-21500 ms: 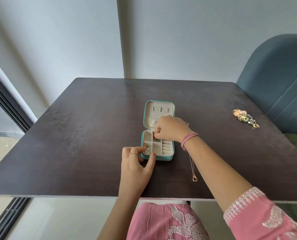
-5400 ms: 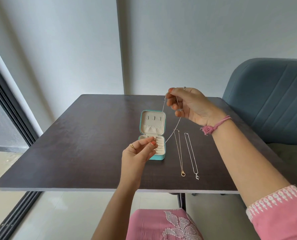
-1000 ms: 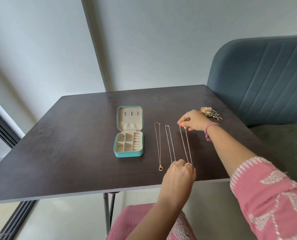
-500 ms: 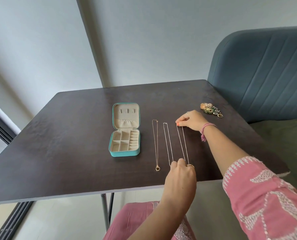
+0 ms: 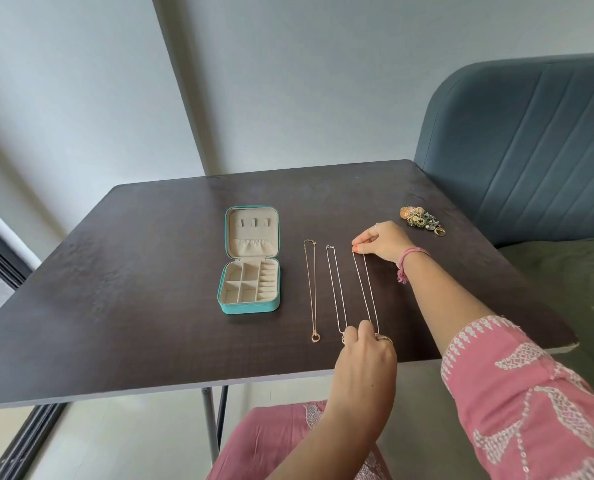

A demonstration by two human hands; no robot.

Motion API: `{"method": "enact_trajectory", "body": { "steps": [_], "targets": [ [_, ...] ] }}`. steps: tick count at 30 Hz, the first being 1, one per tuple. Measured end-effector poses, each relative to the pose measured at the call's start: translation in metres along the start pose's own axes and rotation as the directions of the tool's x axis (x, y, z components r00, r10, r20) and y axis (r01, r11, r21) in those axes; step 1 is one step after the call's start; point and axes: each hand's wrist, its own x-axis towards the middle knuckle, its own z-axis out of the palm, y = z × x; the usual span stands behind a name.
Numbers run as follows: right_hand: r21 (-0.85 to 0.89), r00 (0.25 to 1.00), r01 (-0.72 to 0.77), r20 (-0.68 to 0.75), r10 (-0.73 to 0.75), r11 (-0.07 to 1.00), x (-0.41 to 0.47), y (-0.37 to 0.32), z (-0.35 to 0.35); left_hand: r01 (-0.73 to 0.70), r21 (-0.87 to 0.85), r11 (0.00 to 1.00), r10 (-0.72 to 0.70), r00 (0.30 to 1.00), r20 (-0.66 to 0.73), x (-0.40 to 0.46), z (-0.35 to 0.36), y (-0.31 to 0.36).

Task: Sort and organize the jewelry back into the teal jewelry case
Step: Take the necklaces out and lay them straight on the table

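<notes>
The teal jewelry case (image 5: 249, 307) lies open on the dark table (image 5: 115, 289), its cream compartments empty. Right of it three thin chains lie stretched side by side: a gold necklace (image 5: 312, 289) with a ring pendant, a silver necklace (image 5: 337, 289), and a third silver necklace (image 5: 365, 289). My right hand (image 5: 382, 242) pinches the far end of the third necklace. My left hand (image 5: 364, 355) pinches its near end at the table's front, beside the second chain's pendant. The chain runs taut and flat between both hands.
A small heap of earrings and rings (image 5: 422, 220) sits near the table's right edge, just past my right hand. A blue-grey upholstered chair (image 5: 524, 143) stands against the right side. The table's front edge (image 5: 184, 389) runs close under my left hand.
Both hands have stayed at the ends of the third necklace; the chain lies a little straighter. The view has shifted slightly.
</notes>
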Motion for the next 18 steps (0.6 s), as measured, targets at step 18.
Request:
{"method": "enact_trajectory", "body": {
  "steps": [18],
  "targets": [
    [0.038,0.999,-0.037,0.000,0.037,0.999,-0.006,-0.006,-0.001,0.102,-0.537,0.837,-0.249,0.946,-0.209,-0.012,-0.018,-0.052]
  ]
}}
